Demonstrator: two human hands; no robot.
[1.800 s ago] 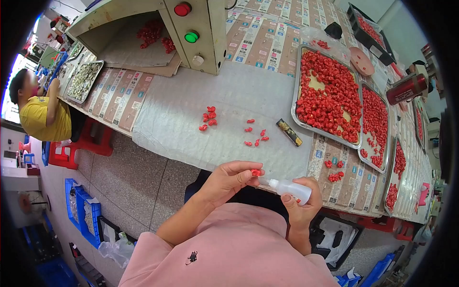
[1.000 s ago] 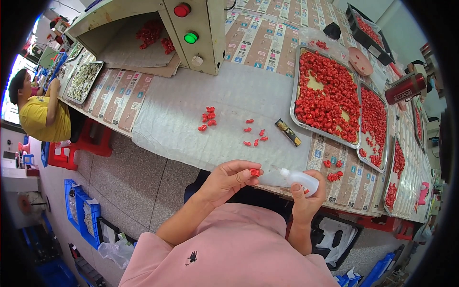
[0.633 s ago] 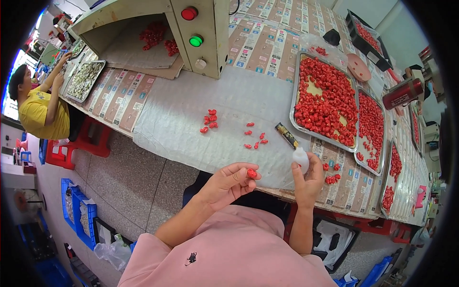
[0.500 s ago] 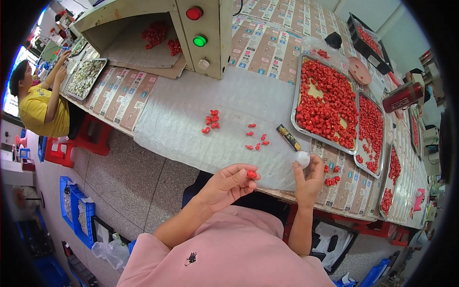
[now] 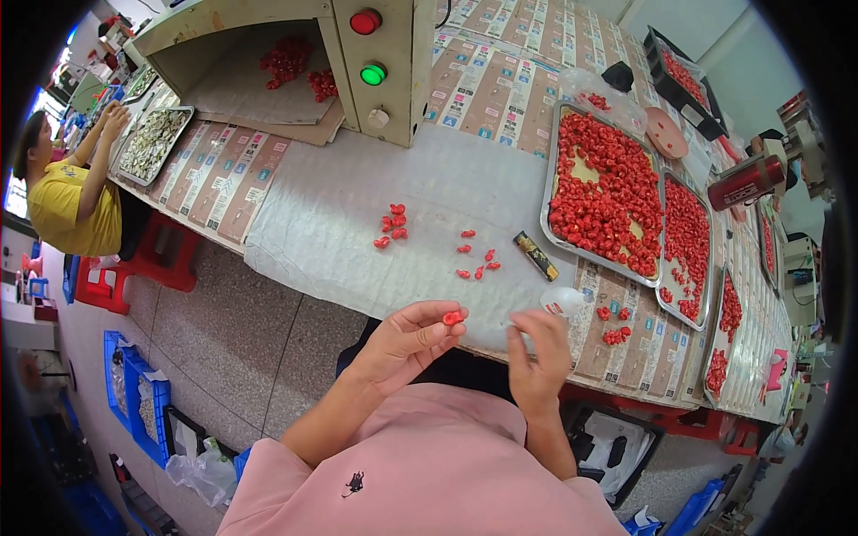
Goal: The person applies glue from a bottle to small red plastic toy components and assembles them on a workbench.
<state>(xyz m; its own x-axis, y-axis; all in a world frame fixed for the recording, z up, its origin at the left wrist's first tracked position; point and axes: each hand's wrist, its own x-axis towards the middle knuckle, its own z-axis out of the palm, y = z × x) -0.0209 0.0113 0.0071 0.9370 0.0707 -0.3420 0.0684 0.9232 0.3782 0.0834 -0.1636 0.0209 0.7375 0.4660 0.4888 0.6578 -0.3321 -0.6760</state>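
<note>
Between the thumb and fingertips of my left hand [image 5: 407, 344] is a small glossy red piece [image 5: 453, 318], held just over the table's front edge. My right hand [image 5: 539, 357] hovers to the right of it, slightly blurred, thumb and fingers apart and nothing visible in them. Just beyond its fingers a small white squeeze bottle [image 5: 563, 302] lies on the worktop. A dark cylinder with gold patterning [image 5: 535, 255] rests behind the bottle. Two loose groups of red pieces lie on the pale sheet [image 5: 357, 192], one farther left [image 5: 391, 223] and one nearer the middle [image 5: 478, 255].
Metal trays of red pieces [image 5: 608, 192] stand at the right, with a red flask [image 5: 749, 183] beyond. A cream machine with red and green buttons [image 5: 371, 76] stands at back left. A co-worker in yellow [image 5: 76, 201] sits at far left. Blue crates [image 5: 138, 393] are on the floor.
My right hand has let go of the white bottle, which now lies on the table, and has moved left toward my left hand. The left hand still holds the red piece.
</note>
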